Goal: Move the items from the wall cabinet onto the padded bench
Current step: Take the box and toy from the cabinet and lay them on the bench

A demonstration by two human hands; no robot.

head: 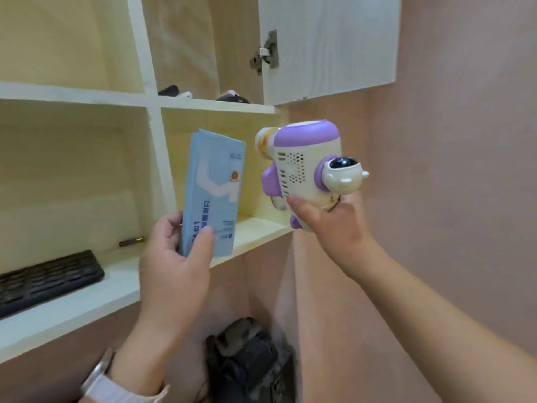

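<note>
Left hand (174,257): grip closed around the lower end of a blue box (213,193), thumb on its printed front, fingers on its left edge.
Blue box: upright, tilted slightly, held in front of the lower right compartment of the wall cabinet (154,158), clear of the shelf.
Right hand (328,225): grip closed under a purple-and-white toy (305,167), thumb pressed on its perforated white side.
Purple-and-white toy: held in the air to the right of the blue box, just past the cabinet's right edge, in front of the pink wall (450,170); small robot-like figure with a dark visor on its right side.
Black keyboard (46,279): lying on the bottom shelf, lower left compartment, near the front edge.
Small metallic piece (130,241): on the same shelf, further back, right of the keyboard.
Upper right compartment: two dark items (232,96) lying on its shelf, too blurred to identify.
Cabinet door (328,45): swung open at upper right, hinge (266,53) visible.
Left wrist: white watch strap (116,388).
Below the cabinet: dark blurred object (250,362), cannot tell what.
</note>
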